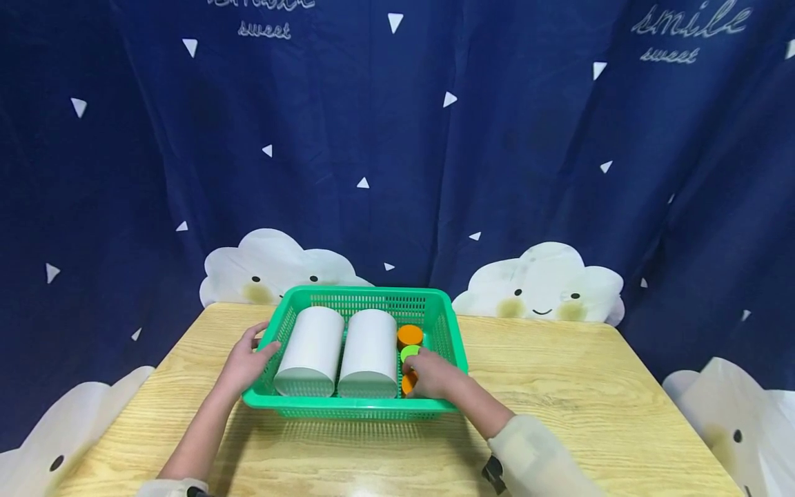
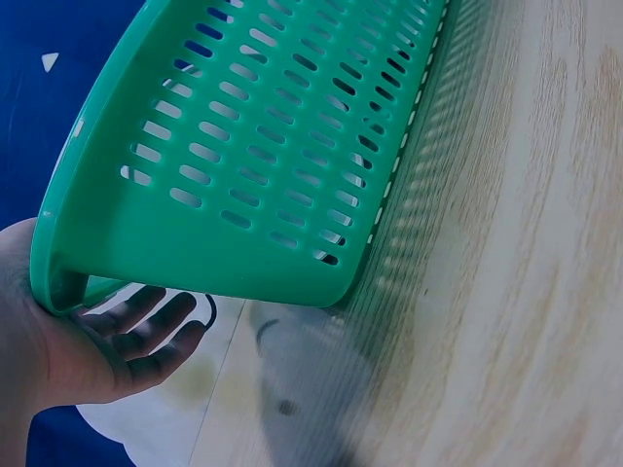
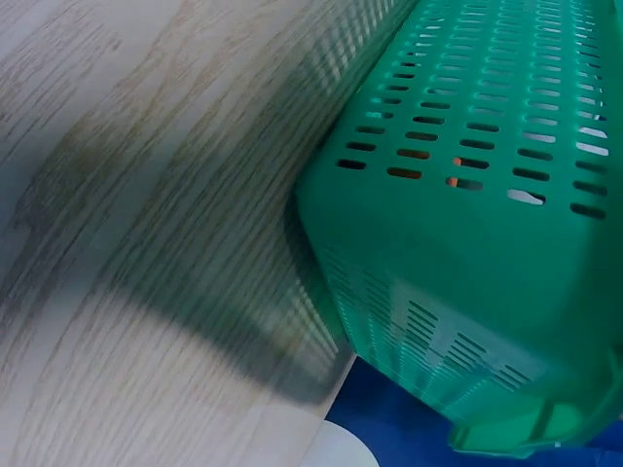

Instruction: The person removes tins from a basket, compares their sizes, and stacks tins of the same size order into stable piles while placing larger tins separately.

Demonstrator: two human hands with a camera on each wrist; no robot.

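A green plastic basket (image 1: 357, 402) holds two large white cylinders, a left one (image 1: 313, 345) and a right one (image 1: 370, 348), lying side by side. Along its right side stand a far orange round-topped piece (image 1: 410, 335), a lime-green one (image 1: 409, 353) and a near orange one (image 1: 408, 383). My left hand (image 1: 244, 362) holds the basket's left rim, thumb over it; in the left wrist view its fingers (image 2: 161, 336) pass beneath the rim. Inside the basket, my right hand (image 1: 435, 376) has finger and thumb around the near orange piece. The right wrist view does not show that hand.
The basket stands on a light wooden table (image 1: 546, 393), whose top extends to both sides. Behind hangs a dark blue curtain (image 1: 528, 138) with white triangles and smiling clouds. In the right wrist view, the basket wall (image 3: 428, 233) rises beside the table's edge.
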